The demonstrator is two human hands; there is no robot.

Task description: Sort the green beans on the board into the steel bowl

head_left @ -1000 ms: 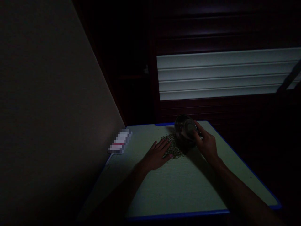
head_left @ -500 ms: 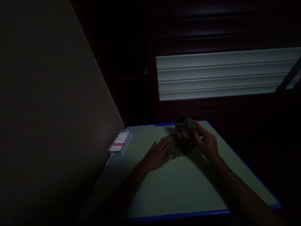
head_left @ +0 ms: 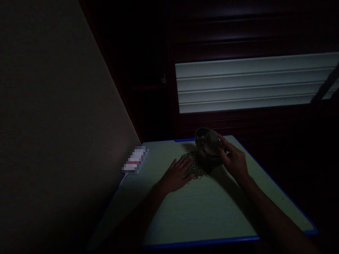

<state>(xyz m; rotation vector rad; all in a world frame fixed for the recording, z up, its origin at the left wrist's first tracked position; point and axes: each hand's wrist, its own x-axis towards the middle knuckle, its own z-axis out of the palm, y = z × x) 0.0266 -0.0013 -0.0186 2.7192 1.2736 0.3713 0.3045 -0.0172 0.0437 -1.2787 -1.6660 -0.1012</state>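
Observation:
A small metal bowl [head_left: 206, 143] is tipped on its side over a heap of small greenish grains [head_left: 195, 165] spread on a pale table [head_left: 201, 211] with a blue rim. My right hand [head_left: 234, 160] is closed on the bowl's right side and holds it tilted. Flat on the table lies my left hand [head_left: 176, 174], fingers stretched out, its fingertips touching the left edge of the grain heap. The scene is very dim.
A small white and red packet [head_left: 135, 160] lies at the table's left edge, by a plain wall [head_left: 53, 123]. Behind the table stands dark wood panelling with a lit white slatted strip [head_left: 254, 83].
The bowl has tipped slightly further up and to the left in my right hand. My left hand has stayed flat in place.

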